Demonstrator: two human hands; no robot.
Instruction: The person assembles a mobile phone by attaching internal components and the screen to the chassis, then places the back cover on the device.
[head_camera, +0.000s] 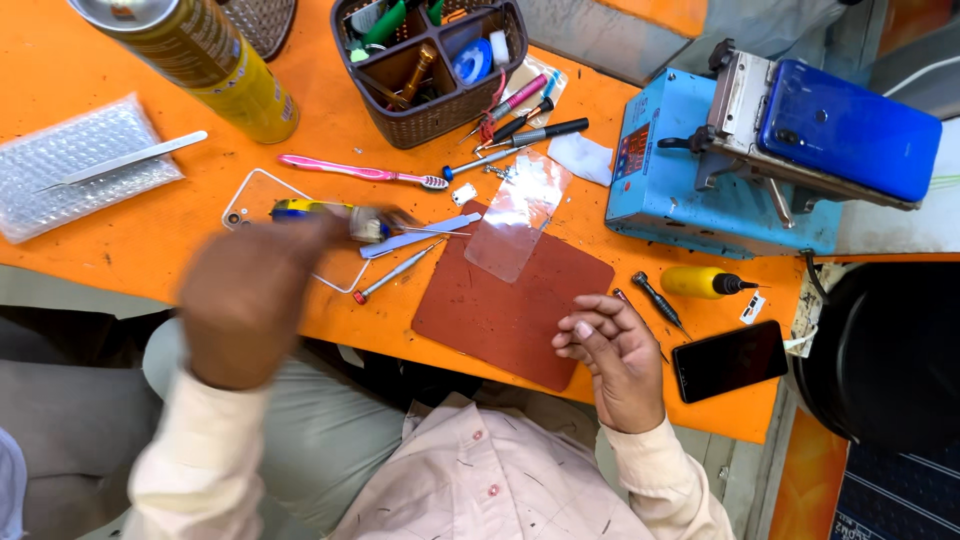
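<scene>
Resting loosely curled and empty on the red mat (505, 310), the right hand (612, 352); blurred left hand (250, 300), fingers unclear.

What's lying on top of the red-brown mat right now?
A clear plastic sheet lies partly on the far corner of the mat, overhanging onto the orange table. The right hand rests at its near right edge. Whatever lies under the hand is hidden.

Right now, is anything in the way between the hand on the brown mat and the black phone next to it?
Nothing visible. The right hand rests at the edge of the brown mat, and only bare orange table separates it from the black phone. A screwdriver lies just above that gap.
</scene>
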